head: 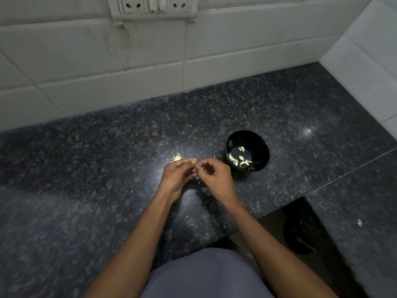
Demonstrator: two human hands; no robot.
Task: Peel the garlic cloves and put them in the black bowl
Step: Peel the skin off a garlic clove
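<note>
At the middle of the frame the left hand [175,173] and the right hand [213,176] meet fingertip to fingertip above the dark stone counter [86,168], fingers of both curled in a pinch around something very small between them. It is presumably a garlic clove being stripped, though the clove itself is almost wholly hidden. So the peeling step looks to be in hand. The next move calls for pulling the skin free, then carrying the bare clove a short way right to the black bowl [261,147]. Just beyond the left hand lies a pale garlic piece [176,158], near its fingertips but apart (unpeeled clove or loose skin, I cannot tell). The bowl, right of centre, already holds several peeled cloves [241,160].
</note>
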